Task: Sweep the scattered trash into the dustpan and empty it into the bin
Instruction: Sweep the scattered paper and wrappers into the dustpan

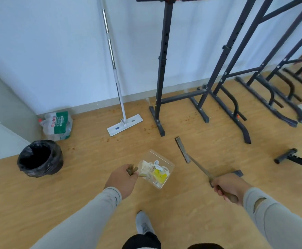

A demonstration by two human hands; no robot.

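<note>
**Loaded dustpan held right of the bin, ready to carry across**

A wood-look floor runs up to a pale wall. Black metal exercise racks stand along the wall to the right, and a white flat mop leans against it near the middle. Low on the left sits the bin, a round container lined with a black bag, its mouth open upward. Behind it lies a clear bag of plastic bottles.

The person stands over the floor with both arms out. The left hand curls tightly around the handle of a clear dustpan, which holds white scraps and a yellow wrapper. The pan juts forward and right from that grip, so the bin lies well apart to the hand's left, slightly ahead. The left hand is plainly the nearer one to the bin.

The right hand grips a broom handle; the shaft slants forward and left to the narrow broom head on the floor, just beside the dustpan.

Fine reddish crumbs speckle the floor near the wall. The sweeping looks largely done; tipping the pan into the bin seems next.
</note>
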